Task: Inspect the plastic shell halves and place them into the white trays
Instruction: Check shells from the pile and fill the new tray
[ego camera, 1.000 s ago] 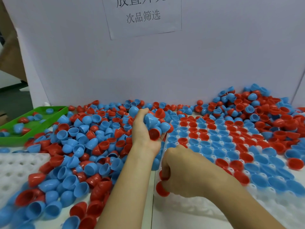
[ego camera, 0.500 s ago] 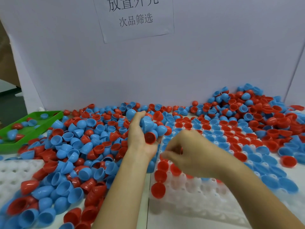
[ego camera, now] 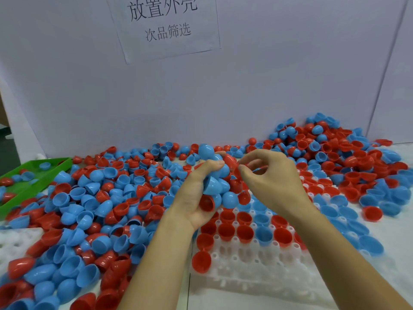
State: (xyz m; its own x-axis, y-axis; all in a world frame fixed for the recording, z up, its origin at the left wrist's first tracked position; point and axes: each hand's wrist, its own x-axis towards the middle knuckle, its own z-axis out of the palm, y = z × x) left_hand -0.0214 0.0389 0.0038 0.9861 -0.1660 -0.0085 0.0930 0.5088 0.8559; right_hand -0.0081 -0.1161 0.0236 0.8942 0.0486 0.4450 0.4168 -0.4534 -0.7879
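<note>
Head view, left hand (ego camera: pixel 196 198) grips shell halves (ego camera: pixel 214 186), right hand (ego camera: pixel 272 180) fingers curled beside, white tray (ego camera: pixel 257 271) near rows bare

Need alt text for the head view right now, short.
The left hand clutches a bunch of red and blue shell halves above a partly filled white tray; the right hand reaches toward them, fingers curled. Loose shells surround.

A white table (ego camera: pixel 257 303) carries a white tray (ego camera: pixel 257 271) at 6 o'clock, a second white tray (ego camera: pixel 13 240) at 9, a green tray (ego camera: pixel 38 177) at 10, and loose red and blue shell halves (ego camera: pixel 107 198) heaped across its middle.
</note>
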